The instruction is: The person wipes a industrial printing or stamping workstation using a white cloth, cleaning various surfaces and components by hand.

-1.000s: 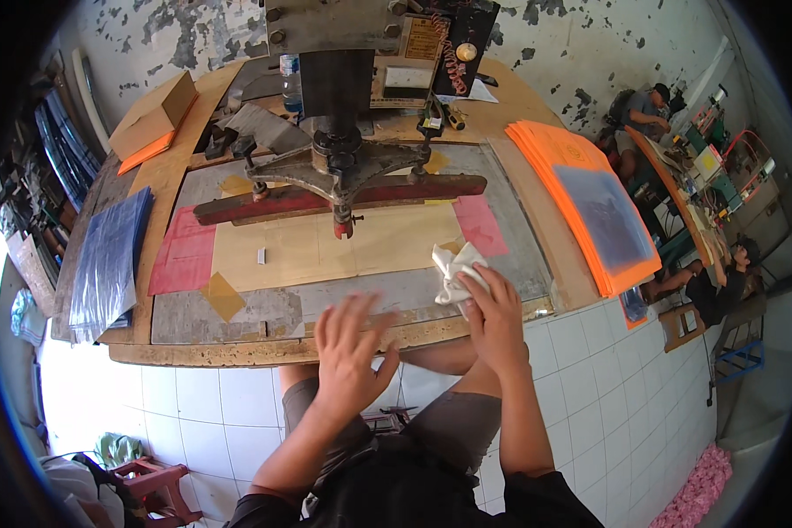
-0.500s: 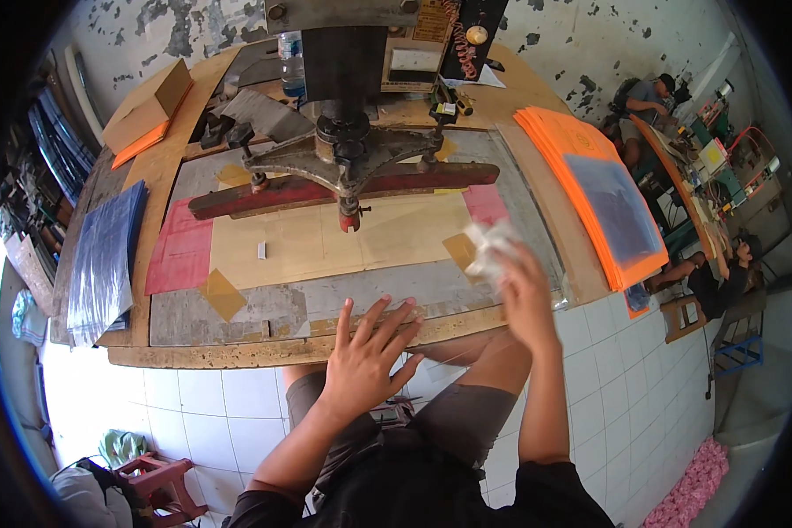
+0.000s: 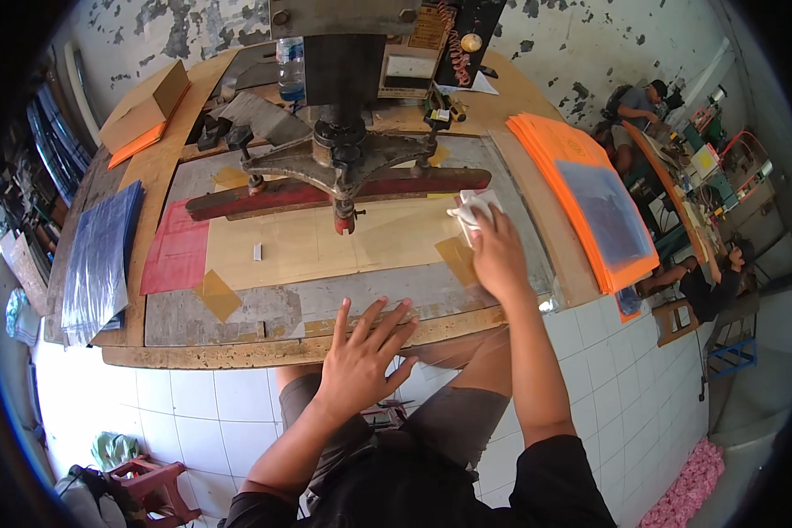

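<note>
My right hand (image 3: 500, 260) is closed round a crumpled white cloth (image 3: 472, 209) and holds it on the right end of a cream sheet (image 3: 343, 242). Fingers spread, my left hand (image 3: 361, 361) rests at the front edge of the worn table (image 3: 211, 354) and holds nothing. Pink-red material (image 3: 176, 255) shows at the sheet's left end; at its right end the cloth and hand hide most of it. Brown tape pieces (image 3: 218, 297) lie at the sheet's near corners. A tiny white piece (image 3: 258, 253) sits on the sheet's left part.
Above the sheet hangs a metal press with a long red bar (image 3: 396, 186). Orange sheets (image 3: 546, 141) are stacked at right, clear blue-tinted plastic sheets (image 3: 103, 255) at left. A cardboard box (image 3: 145, 106) and a water bottle (image 3: 290, 70) stand farther back. Two people sit off to the right.
My right hand has moved the cloth a little left and away from me, from the pink-red right end toward the cream sheet. My left hand has stayed nearly still.
</note>
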Motion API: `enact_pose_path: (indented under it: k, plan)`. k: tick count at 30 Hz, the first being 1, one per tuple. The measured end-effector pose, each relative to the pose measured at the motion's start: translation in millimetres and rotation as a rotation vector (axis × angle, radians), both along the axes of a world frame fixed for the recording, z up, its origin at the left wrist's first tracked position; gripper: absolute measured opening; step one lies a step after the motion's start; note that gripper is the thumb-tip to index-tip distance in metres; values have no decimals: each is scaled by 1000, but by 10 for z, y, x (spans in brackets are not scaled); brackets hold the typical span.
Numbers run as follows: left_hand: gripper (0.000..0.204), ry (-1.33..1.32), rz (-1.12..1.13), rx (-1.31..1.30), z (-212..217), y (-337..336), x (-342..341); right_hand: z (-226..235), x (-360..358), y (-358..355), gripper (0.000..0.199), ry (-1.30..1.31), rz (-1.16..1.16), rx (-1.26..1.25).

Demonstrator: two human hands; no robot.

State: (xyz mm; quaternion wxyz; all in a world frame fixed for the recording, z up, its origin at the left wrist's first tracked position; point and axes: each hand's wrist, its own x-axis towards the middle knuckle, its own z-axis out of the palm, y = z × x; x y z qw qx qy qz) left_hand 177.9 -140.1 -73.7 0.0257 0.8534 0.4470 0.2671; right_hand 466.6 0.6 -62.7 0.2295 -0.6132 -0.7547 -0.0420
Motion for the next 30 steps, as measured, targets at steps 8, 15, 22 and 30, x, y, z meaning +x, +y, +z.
enact_pose_path:
  k: [8, 15, 22, 30]
  plan:
    - [58, 9, 19, -14, -26, -26, -49, 276, -610, -114, 48, 159, 586, -156]
    - [58, 13, -4, -13, -24, 2, -45, 149, -589, -342, 47, 164, 376, -16]
    - [55, -33, 27, -32, 47, -1, 18, 98, 246, -928, 52, 162, -4, -3]
    - [52, -31, 29, -70, 45, 6, -7, 40, -396, -1654, 56, 102, 185, -23]
